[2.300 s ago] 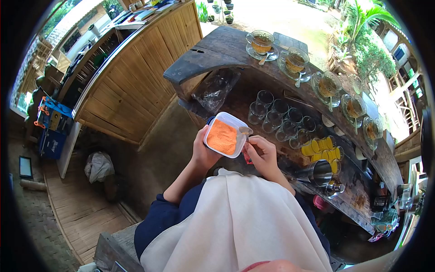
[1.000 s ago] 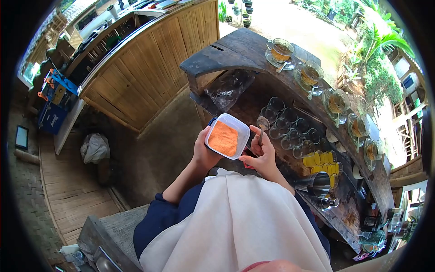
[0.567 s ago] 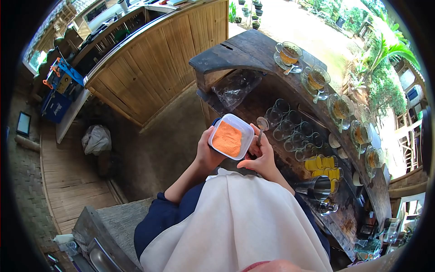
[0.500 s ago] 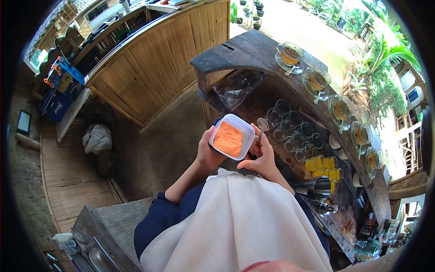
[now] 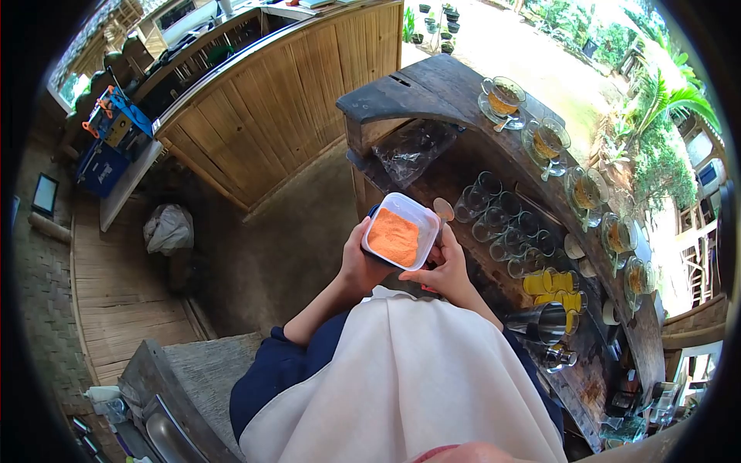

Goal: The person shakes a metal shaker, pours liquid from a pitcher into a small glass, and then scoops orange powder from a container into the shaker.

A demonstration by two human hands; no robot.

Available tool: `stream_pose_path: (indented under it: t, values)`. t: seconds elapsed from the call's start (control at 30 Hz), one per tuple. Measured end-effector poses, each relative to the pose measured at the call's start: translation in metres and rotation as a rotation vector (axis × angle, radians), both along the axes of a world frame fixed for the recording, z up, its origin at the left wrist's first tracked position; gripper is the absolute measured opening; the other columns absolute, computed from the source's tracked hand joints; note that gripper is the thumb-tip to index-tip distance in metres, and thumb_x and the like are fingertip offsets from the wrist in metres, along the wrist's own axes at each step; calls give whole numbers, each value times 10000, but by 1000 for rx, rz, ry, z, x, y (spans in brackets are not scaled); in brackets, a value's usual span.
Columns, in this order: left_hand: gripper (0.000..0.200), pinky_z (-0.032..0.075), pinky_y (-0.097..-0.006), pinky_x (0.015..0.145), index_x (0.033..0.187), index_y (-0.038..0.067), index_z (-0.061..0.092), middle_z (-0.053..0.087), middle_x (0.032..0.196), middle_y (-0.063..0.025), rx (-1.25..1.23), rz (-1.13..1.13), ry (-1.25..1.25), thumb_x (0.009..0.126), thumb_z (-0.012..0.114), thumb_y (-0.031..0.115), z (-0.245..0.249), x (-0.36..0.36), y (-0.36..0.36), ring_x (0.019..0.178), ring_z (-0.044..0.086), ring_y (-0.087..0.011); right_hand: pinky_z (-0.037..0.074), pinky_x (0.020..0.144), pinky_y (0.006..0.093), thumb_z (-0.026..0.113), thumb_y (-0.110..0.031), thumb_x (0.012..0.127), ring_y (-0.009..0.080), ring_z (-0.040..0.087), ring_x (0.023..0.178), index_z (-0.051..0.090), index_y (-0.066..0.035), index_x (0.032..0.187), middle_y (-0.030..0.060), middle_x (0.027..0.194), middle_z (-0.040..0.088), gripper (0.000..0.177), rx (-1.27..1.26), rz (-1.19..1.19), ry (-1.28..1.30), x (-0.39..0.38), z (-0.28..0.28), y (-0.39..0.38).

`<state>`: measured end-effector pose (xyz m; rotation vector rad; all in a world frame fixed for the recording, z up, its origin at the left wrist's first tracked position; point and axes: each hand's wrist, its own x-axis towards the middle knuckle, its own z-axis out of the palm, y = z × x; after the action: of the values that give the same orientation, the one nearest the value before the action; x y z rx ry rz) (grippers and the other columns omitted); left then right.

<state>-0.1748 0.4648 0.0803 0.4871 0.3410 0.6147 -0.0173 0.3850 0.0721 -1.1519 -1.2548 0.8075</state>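
My left hand (image 5: pixel 359 258) is closed around the left side of a white plastic tub (image 5: pixel 424 221). Orange powder (image 5: pixel 394 237) partly fills the tub, which is tilted towards me. A dark blue edge, possibly its lid, shows behind the upper left corner. On the other side my right hand (image 5: pixel 449 272) is closed, its thumb against the tub's lower right edge. A spoon (image 5: pixel 443 209) sticks up from the fingers of this hand, bowl uppermost. Most of its handle is hidden.
To the right, a dark wooden counter (image 5: pixel 432 85) carries glass cups (image 5: pixel 505 94) on saucers. Its lower shelf holds empty glasses (image 5: pixel 488 184), several glasses of yellow liquid (image 5: pixel 567 280) and a metal shaker (image 5: pixel 544 322). A wooden cabinet (image 5: pixel 285 100) stands ahead, and a pale bag (image 5: pixel 168 229) is at left.
The tub sits slightly further right in view and my right thumb now meets its lower edge. The spoon's bowl has dipped and turned a little. The whole view has shifted slightly.
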Motion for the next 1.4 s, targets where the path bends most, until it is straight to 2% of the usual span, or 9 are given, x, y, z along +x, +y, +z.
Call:
stream_pose_path:
  t: [0.1, 0.2, 0.27, 0.3, 0.37, 0.47, 0.87, 1.17, 1.4]
  values:
    - [600, 367, -499, 1029, 1388, 84, 369, 457, 1369, -126, 10, 11, 9, 955, 278, 489, 0, -3, -1, 1255, 456, -295, 223, 520, 175, 926, -295, 549, 12, 271, 593, 439, 10, 1276, -91, 695, 355, 927, 7, -6, 5, -3, -5, 0]
    - [601, 362, -495, 1035, 1389, 81, 366, 455, 1372, -127, -1, 13, 16, 956, 277, 488, 5, -7, -3, 1255, 457, -295, 312, 571, 145, 921, -264, 567, -1, 365, 645, 423, 21, 1286, -66, 760, 444, 920, 15, 12, 20, -9, 3, 0]
    - [604, 359, -494, 1038, 1390, 79, 364, 454, 1373, -129, -16, 13, 18, 956, 278, 490, 5, -10, -4, 1254, 457, -296, 434, 710, 156, 914, -218, 583, 14, 506, 793, 387, 32, 1307, -6, 926, 539, 930, 41, 29, 98, -15, 8, 0]
    - [605, 355, -491, 1042, 1390, 77, 364, 451, 1375, -130, -10, 12, 18, 956, 279, 490, 3, -11, -4, 1256, 455, -297, 434, 710, 156, 914, -218, 583, 14, 506, 793, 387, 32, 1307, -6, 926, 539, 930, 41, 32, 98, -17, 11, -1]
    - [606, 352, -488, 1045, 1389, 76, 364, 448, 1378, -131, -5, 11, 18, 956, 281, 491, 1, -13, -4, 1258, 453, -298, 458, 894, 224, 905, -173, 596, 85, 556, 1017, 354, 38, 1322, 67, 1140, 537, 935, 58, 69, 165, -20, 16, -2]
    - [601, 348, -488, 1047, 1386, 70, 369, 445, 1380, -132, -29, -17, -16, 959, 282, 485, -2, -15, -4, 1263, 447, -295, 455, 956, 281, 899, -153, 599, 135, 547, 1109, 330, 34, 1335, 95, 1205, 518, 949, 37, 96, 106, -17, 11, -4]
    - [596, 349, -476, 1045, 1372, 101, 401, 464, 1372, -106, -44, -35, -20, 938, 313, 501, -10, -23, -6, 1257, 459, -275, 433, 1005, 332, 892, -109, 588, 194, 497, 1210, 284, 18, 1365, 134, 1320, 446, 994, 73, 148, 203, -23, 14, -7]
    - [630, 370, -513, 1006, 1324, 75, 451, 502, 1335, -126, -122, 116, 12, 859, 333, 484, -16, -40, 1, 1230, 485, -296, 436, 1002, 337, 892, -117, 590, 197, 502, 1206, 272, 25, 1371, 141, 1317, 447, 1007, 38, 131, 233, -30, 11, -10]
    - [607, 360, -461, 1021, 1261, 42, 500, 533, 1289, -135, -100, 195, -7, 849, 367, 469, -11, -50, 2, 1197, 498, -304, 452, 985, 333, 892, -126, 595, 199, 518, 1187, 278, 44, 1356, 152, 1299, 457, 992, 30, 117, 229, -34, 8, -13]
